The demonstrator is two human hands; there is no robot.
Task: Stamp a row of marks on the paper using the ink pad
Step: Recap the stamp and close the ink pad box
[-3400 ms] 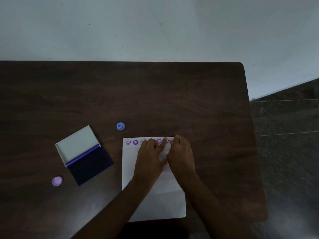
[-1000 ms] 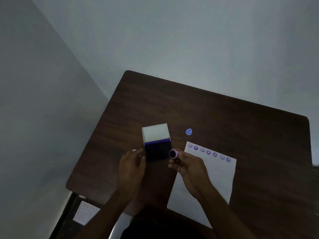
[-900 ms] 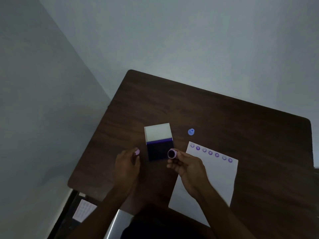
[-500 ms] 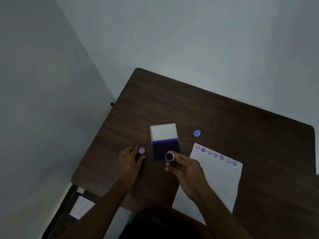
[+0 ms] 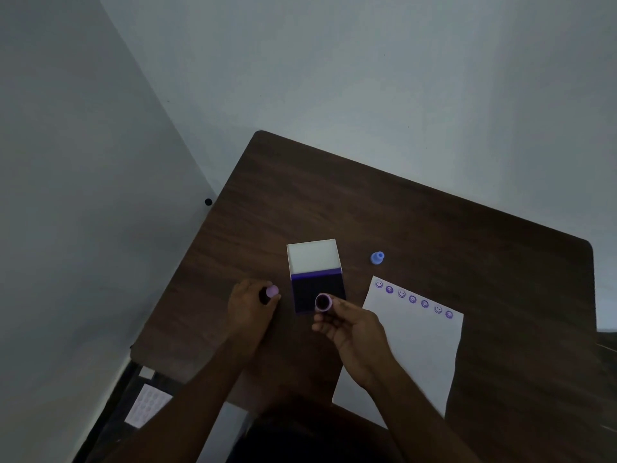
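Right hand [image 5: 350, 329]: closed on a round stamp [image 5: 323, 302], inked face upturned at frame centre, over the ink pad [image 5: 319, 294], apparently for checking.
Left hand [image 5: 248, 307]: closed on a lilac cap [image 5: 271, 291].
Paper [image 5: 407, 345]: laid on the counter [image 5: 384, 215], lower right; a mark row [image 5: 413, 299] is carried along its top.

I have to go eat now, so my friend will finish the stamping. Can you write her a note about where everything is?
Left hand: holds the lilac piece.
Right hand: holds the purple stamp near the open ink pad.
Blue stamp stands on the table beyond the paper.
Done: seven marks along the paper's top edge.
Left: add more marks, if wanted.
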